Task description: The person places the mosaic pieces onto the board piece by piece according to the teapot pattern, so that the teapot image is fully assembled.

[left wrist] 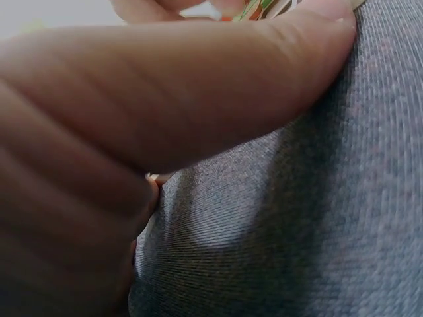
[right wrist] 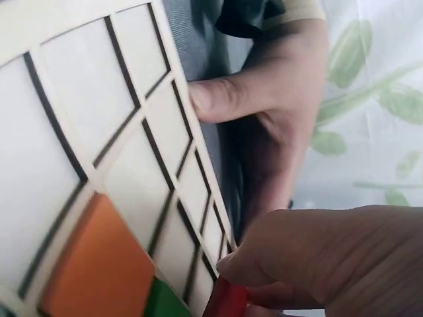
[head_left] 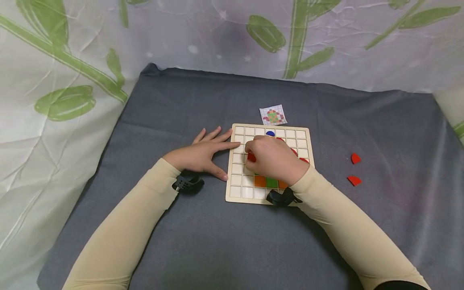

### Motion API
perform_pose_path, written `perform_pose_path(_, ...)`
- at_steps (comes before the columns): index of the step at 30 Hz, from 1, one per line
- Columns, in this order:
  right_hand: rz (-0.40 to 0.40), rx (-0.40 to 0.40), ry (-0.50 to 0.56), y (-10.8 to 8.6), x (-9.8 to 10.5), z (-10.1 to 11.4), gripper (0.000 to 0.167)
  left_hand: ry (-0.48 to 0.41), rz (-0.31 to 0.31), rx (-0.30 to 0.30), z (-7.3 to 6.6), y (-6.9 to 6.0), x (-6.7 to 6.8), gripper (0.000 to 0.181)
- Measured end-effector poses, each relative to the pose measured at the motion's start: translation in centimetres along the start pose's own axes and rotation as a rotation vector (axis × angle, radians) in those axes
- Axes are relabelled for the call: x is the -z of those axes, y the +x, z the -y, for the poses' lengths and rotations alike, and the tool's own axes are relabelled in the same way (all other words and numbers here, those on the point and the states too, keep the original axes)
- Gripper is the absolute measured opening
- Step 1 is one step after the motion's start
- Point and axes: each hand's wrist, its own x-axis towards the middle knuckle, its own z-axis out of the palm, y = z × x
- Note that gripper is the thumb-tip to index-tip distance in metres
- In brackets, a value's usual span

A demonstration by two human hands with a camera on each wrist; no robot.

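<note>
A pale wooden grid board [head_left: 235, 200] lies on the grey cloth. My right hand [head_left: 277, 158] is over the board and pinches a red piece [head_left: 251, 156] between thumb and fingers, left of the middle. In the right wrist view this red piece [right wrist: 227, 300] sits at the fingertips, close to the grid. My left hand [head_left: 198, 156] spreads its fingers along the board's left edge, thumb and index touching the rim. Orange squares [head_left: 259, 181], a green square [head_left: 271, 183], a blue piece [head_left: 270, 133] and several red pieces sit in cells; my right hand hides others.
A small printed pattern card [head_left: 273, 115] lies just behind the board. Two loose red quarter-round pieces, an upper piece [head_left: 355, 158] and a lower piece [head_left: 354, 180], lie to the right. A leaf-patterned curtain [head_left: 217, 40] hangs behind the cloth-covered table [head_left: 203, 245].
</note>
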Motion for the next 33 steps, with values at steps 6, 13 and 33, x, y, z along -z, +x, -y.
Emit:
perform_pose_path(6, 0.021, 0.029, 0.028, 0.3, -0.8, 0.5, 0.009, 0.008, 0.002, 0.009, 0.0, -0.2, 0.0, 0.109)
perform_pose_path(13, 0.005, -0.023, 0.005, -0.2, -1.0, 0.8, 0.008, -0.005, -0.006, -0.001, -0.1, -0.2, 0.1, 0.109)
perform_pose_path(33, -0.044, -0.013, 0.081, -0.1, -1.8, 0.7, 0.004, -0.001, -0.007, 0.001, -0.3, -0.1, 0.1, 0.108)
